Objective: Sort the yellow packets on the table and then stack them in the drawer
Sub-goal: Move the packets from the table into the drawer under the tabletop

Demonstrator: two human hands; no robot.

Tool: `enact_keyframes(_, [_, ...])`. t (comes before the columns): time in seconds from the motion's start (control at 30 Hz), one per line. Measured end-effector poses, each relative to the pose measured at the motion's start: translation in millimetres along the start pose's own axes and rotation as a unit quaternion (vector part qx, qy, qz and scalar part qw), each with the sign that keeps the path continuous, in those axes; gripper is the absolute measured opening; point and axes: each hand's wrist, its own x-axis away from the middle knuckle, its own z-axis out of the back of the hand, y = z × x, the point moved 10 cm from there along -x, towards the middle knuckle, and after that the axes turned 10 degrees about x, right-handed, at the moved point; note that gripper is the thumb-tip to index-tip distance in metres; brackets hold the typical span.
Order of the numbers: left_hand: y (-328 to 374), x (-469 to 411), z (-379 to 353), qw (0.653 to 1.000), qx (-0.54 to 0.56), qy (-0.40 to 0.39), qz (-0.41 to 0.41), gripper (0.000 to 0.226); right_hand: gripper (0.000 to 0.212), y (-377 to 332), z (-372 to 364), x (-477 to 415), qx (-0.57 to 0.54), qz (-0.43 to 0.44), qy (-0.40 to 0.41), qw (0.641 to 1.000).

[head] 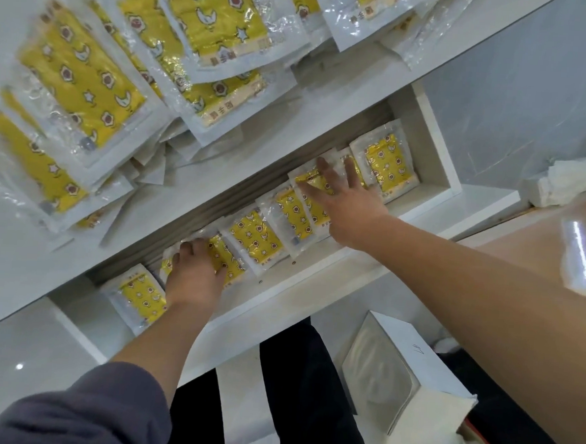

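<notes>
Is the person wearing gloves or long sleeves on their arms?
No gloves: the left hand and the right hand are both bare, with no ring or watch showing. The left arm has a dark greyish-purple sleeve of soft cloth that ends partway along it. The right arm shows no sleeve at all.

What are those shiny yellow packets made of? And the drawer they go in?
The packets look like clear glossy plastic film with white edges: it crinkles and catches glare. The yellow inside, printed with stars and moons, could be foil or paper. The drawer looks like smooth white coated board, maybe wood, with flat plain walls.
</notes>
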Motion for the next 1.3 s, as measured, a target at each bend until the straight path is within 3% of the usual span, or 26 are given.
enact_keyframes(0.13, [-0.7,-5.5,-2.6,0.998,-0.023,-0.012,-0.059,0.047,0.104,-0.5,1.1,-0.8,0.002,-0.006,-0.001,1.000])
enact_keyframes(0.3, [-17.8,-4.8,-3.6,0.990,-0.116,-0.026,-0.073,0.055,0.103,-2.2,1.9,0.7,0.010,-0.015,-0.010,1.000])
enact_keyframes(0.43, [-14.0,-2.9,-1.5,0.986,-0.128,-0.018,-0.106,0.047,0.102,-4.9,2.6,1.3,0.019,-0.021,-0.017,0.999])
enact_keyframes(0.57, [-5.5,10.6,10.7,0.992,-0.090,-0.036,-0.081,0.045,0.096,-11.8,8.8,13.7,0.012,-0.025,-0.012,1.000])
enact_keyframes(0.67, [13.0,37.0,31.4,0.994,0.003,-0.083,-0.074,0.031,0.085,-29.6,24.8,38.5,-0.016,-0.035,0.016,0.999])
enact_keyframes(0.8, [36.9,87.8,109.3,0.980,0.155,-0.046,-0.120,0.009,0.057,-69.6,60.5,79.1,-0.182,-0.047,0.061,0.980])
enact_keyframes(0.9, [27.9,111.6,182.1,0.955,0.274,0.043,-0.108,0.011,0.032,-101.5,94.7,106.5,-0.351,-0.077,0.097,0.928])
enact_keyframes(0.97, [-4.0,102.1,209.7,0.926,0.367,0.082,-0.029,0.007,0.018,-121.1,111.5,117.1,-0.471,-0.116,0.094,0.869])
enact_keyframes(1.03, [-38.7,82.2,216.0,0.863,0.492,0.076,0.087,0.029,0.009,-140.4,124.5,120.4,-0.582,-0.152,0.080,0.795])
enact_keyframes(1.1, [-50.7,65.6,214.8,0.810,0.565,0.032,0.151,0.043,0.007,-160.4,131.8,117.3,-0.681,-0.177,0.046,0.709])
enact_keyframes(1.2, [-42.4,47.2,221.8,0.827,0.546,-0.010,0.133,0.029,0.015,-183.1,141.2,107.3,-0.767,-0.198,0.007,0.610])
enact_keyframes(1.3, [-38.6,37.5,226.4,0.847,0.521,-0.014,0.105,0.023,0.021,-191.4,147.4,96.8,-0.787,-0.224,0.011,0.575])
